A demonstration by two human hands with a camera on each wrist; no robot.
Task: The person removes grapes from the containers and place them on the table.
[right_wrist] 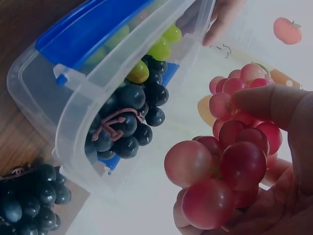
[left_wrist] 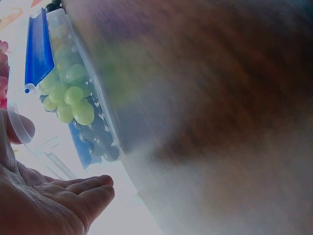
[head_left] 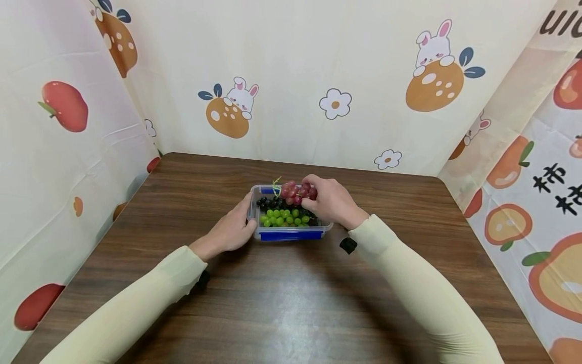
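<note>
My right hand grips a bunch of red grapes between thumb and fingers, held over the back right of a clear plastic container. The bunch's green stem points left. Inside the container, green grapes lie along the front and black grapes behind them, partly hidden by the red bunch. My left hand rests along the container's left wall, its fingers extended and thumb near the front corner. In the right wrist view, the red grapes hang beside the container rim.
Blue latches line the container's long sides. Another bunch of black grapes lies on the table outside the container, under my right hand in the head view. The brown wooden table is bordered by printed curtains.
</note>
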